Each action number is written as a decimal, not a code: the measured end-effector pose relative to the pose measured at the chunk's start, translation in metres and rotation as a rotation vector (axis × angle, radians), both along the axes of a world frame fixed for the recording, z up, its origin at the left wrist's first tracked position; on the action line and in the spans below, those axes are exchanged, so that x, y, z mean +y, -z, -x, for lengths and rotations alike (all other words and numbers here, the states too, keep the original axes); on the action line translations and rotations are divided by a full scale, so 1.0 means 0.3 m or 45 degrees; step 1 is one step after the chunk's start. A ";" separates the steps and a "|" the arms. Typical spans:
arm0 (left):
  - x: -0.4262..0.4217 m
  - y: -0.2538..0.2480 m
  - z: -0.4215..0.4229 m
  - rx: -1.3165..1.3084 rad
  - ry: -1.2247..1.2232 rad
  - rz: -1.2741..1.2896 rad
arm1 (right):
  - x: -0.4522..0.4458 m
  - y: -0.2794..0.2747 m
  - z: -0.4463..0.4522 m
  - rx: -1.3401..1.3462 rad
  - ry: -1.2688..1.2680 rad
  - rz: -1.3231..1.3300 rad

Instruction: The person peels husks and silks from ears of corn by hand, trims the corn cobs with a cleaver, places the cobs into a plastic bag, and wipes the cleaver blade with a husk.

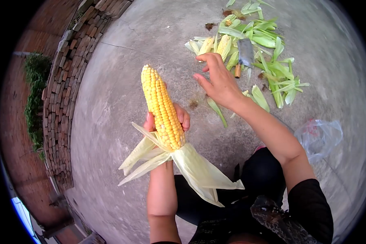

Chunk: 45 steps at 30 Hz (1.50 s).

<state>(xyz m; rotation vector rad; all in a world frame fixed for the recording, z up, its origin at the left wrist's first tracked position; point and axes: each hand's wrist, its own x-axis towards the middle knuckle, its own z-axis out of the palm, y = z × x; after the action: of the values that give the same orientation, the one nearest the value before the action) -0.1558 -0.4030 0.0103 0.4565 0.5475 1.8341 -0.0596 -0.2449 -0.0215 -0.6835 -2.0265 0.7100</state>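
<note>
An ear of yellow corn (162, 106) points up and slightly left, its kernels bare. Pale husk leaves (195, 171) are folded back from its lower end and hang down to both sides. My left hand (181, 117) is wrapped round the cob from behind, with fingertips showing at both edges. To the right of the corn, my right hand (219, 81) is raised in the air with its thumb and fingers apart and nothing between them. Beyond it lies a cleaver (245, 53) with a wooden handle.
Green husks (266, 38) and smaller corn ears (223, 45) lie on the concrete ground (122, 93) at the upper right. A clear plastic bag (319, 138) rests at the right. A low brick wall (63, 93) curves along the left, with a green plant (34, 93) behind it.
</note>
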 end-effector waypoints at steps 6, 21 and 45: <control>0.024 -0.093 -0.073 0.235 -0.316 0.460 | -0.086 -0.096 -0.017 -0.166 -0.692 0.770; -0.017 0.032 0.020 0.830 -0.342 0.681 | -0.096 -0.123 -0.022 0.044 -0.736 0.767; -0.023 0.082 0.030 0.156 -0.105 0.549 | 0.407 0.830 -0.274 -0.630 0.445 0.483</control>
<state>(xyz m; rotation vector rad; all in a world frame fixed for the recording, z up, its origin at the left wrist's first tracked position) -0.1647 -0.4099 -0.0142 0.2558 1.0322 1.7091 0.0226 -0.1227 -0.2704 -1.5183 -2.1349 0.7740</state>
